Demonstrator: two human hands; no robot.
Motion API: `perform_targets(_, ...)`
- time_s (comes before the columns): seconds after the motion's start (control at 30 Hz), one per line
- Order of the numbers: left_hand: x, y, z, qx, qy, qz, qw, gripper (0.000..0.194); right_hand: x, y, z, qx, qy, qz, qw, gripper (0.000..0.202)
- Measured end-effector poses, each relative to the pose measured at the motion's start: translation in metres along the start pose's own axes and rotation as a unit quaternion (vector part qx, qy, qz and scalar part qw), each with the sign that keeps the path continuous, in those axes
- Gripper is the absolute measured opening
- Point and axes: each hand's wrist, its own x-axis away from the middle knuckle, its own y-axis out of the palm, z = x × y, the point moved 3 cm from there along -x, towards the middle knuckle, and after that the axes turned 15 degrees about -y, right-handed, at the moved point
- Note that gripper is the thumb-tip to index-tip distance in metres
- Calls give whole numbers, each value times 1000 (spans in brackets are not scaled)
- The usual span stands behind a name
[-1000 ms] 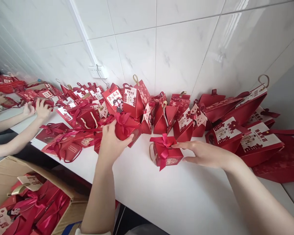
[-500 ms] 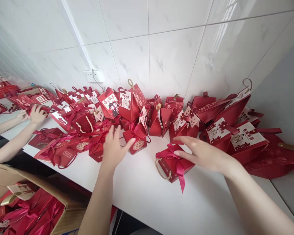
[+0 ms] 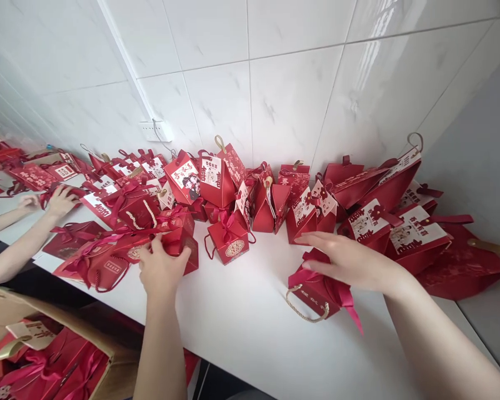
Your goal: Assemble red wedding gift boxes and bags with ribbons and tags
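My left hand (image 3: 163,265) has its fingers and thumb bent over the top of a small red gift box (image 3: 189,251), which stands among other boxes on the white table (image 3: 241,316). My right hand (image 3: 350,258) lies with fingers stretched over another red gift box (image 3: 314,294), touching its top. That box has a magenta ribbon (image 3: 352,318) and a cream rope handle (image 3: 306,316); the hand hides part of its lid. Between the hands stands a square red gift box (image 3: 228,244) with a bow and a round gold pattern.
Red gift boxes (image 3: 216,180) crowd the back of the table along the tiled wall (image 3: 291,100). A cardboard carton (image 3: 119,361) at lower left holds more of them. On the far left, another person's hands (image 3: 60,201) handle a red box. A socket (image 3: 155,130) is on the wall.
My left hand has moved left and down onto the small gift box. The box under my right hand has shifted right and turned slightly, with the hand still over it.
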Motion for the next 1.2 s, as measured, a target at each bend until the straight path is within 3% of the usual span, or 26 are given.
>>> perform_targets(0.13, 16, -53, 14, 99, 54, 94, 989, 79, -32, -9, 3, 31, 6, 91, 995, 32)
perform_targets(0.23, 32, -86, 42, 201, 148, 149, 957, 72, -73, -2, 13, 110, 38, 45, 992, 32)
perform_targets(0.3, 40, -95, 67, 251, 222, 158, 929, 68, -98, 5, 23, 144, 67, 12, 987, 31)
perform_targets(0.43, 41, -90, 114, 274, 301, 128, 905, 65, -124, 19, 37, 159, 89, 10, 983, 28)
perform_targets(0.57, 35, -78, 138, 270, 316, 99, 904, 66, -127, 21, 46, 171, 111, 36, 978, 21)
perform_targets(0.67, 34, -74, 143, 273, 315, 86, 905, 66, -125, 3, 50, 183, 128, 72, 972, 22)
perform_targets(0.9, 45, -67, 148, 263, 326, 60, 906, 68, -136, -62, 66, 192, 182, 194, 945, 37)
perform_targets(1.07, 62, -59, 149, 238, 344, 19, 908, 64, -157, -51, 81, 133, 152, 173, 964, 43)
perform_targets(1.2, 80, -47, 137, 209, 375, -23, 903, 63, -149, -46, 69, 123, 115, 185, 968, 40)
